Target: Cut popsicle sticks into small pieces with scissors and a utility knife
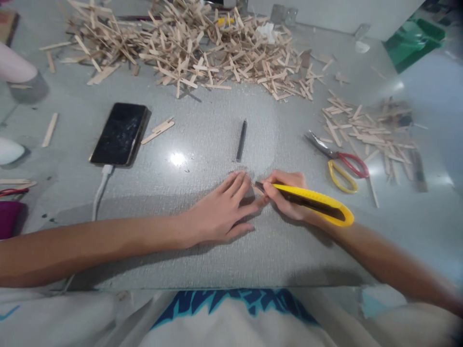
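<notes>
"Describing the table?"

"Grey, finely textured and shiny, with bright glare to the right of the smartphone. Strewn along the back with popsicle sticks."

"And the room?"

"Backed by a white panel; at far right, a green plastic container."

"Gripping what?"

"With the left hand, nothing: spread palm-down on the table. With the right hand, pinching a yellow utility knife near its front end."

"And the wooden piece?"

"Between both sets of fingertips, just beside the knife's tip."
</notes>
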Demonstrator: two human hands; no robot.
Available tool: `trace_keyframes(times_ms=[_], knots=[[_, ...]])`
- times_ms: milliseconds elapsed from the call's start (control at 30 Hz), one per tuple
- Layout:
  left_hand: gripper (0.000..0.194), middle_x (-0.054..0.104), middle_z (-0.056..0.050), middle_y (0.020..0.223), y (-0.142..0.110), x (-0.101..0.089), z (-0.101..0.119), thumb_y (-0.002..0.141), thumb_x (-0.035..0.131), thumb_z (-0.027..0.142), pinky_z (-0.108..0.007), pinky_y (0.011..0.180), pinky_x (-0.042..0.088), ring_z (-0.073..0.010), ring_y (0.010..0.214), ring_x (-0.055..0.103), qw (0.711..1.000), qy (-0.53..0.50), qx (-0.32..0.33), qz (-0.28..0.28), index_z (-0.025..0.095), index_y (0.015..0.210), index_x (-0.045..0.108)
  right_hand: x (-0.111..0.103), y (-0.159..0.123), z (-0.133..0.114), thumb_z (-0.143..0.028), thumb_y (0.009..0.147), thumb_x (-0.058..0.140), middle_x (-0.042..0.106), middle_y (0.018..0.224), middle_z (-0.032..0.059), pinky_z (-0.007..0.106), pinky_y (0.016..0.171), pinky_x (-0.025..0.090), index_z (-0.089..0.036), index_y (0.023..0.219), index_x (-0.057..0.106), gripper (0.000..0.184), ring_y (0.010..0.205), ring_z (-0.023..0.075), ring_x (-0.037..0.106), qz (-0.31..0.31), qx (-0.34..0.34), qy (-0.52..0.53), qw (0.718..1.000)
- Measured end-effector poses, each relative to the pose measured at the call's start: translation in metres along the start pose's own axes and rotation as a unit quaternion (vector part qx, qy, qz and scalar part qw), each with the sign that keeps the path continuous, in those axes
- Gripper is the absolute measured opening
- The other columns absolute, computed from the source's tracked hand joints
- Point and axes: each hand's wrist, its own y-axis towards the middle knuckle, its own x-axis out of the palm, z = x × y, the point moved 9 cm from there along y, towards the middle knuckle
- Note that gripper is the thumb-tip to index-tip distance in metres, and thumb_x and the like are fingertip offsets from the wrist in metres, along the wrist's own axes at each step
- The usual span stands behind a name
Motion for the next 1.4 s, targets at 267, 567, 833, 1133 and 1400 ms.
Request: trace_keyframes(times_ms=[267,567,833,1133,1400], knots=[[0.069,0.031,-0.022,0.186,0.0,-0.001,0.0,0.116,0.054,0.059,-0.072,0.14,0.024,-0.0493,0.175,0.02,1.0,-0.006,-0.001,0.012,0.024,0.174,0.041,-0.006,-0.001,-0.003,-0.032,0.111,0.064,0.068,0.068,-0.0026,0.028,0.058,0.047,-0.023,0.085,0.065,0.028,0.056,0.0124,0.06,0.027,0.018,0.002,0.999],[0.064,0.035,-0.027,0.183,0.001,-0.003,0.002,0.116,0.055,0.058,-0.072,0.139,0.027,-0.0513,0.173,0.026,1.0,0.004,0.002,0.014,0.019,0.167,0.049,0.0,0.003,0.001,-0.033,0.111,0.065,0.068,0.069,-0.0033,0.027,0.058,0.046,-0.022,0.091,0.068,0.023,0.055,0.0114,0.059,0.002,0.014,-0.001,1.0],[0.062,0.032,-0.025,0.185,0.0,0.0,0.001,0.115,0.056,0.059,-0.074,0.139,0.024,-0.052,0.174,0.022,1.0,-0.008,0.001,0.013,0.02,0.163,0.054,0.001,0.005,-0.001,-0.031,0.11,0.064,0.067,0.07,-0.0034,0.028,0.057,0.045,-0.023,0.089,0.066,0.023,0.056,0.0122,0.059,-0.003,0.007,0.01,1.0],[0.066,0.031,-0.026,0.185,0.0,-0.003,0.001,0.113,0.061,0.057,-0.073,0.139,0.025,-0.0528,0.172,0.026,1.0,-0.014,0.002,0.022,0.019,0.166,0.051,0.001,0.004,-0.001,-0.032,0.111,0.064,0.065,0.07,-0.0034,0.027,0.057,0.044,-0.023,0.087,0.065,0.025,0.056,0.0113,0.057,0.004,0.009,0.002,1.0],[0.07,0.034,-0.025,0.184,-0.001,-0.003,0.0,0.114,0.06,0.059,-0.073,0.138,0.026,-0.052,0.172,0.028,1.0,-0.005,0.0,0.021,0.02,0.17,0.047,0.003,0.006,0.0,-0.037,0.114,0.061,0.062,0.068,-0.0037,0.028,0.059,0.044,-0.024,0.082,0.059,0.035,0.057,0.0119,0.056,-0.011,0.005,0.008,1.0]])
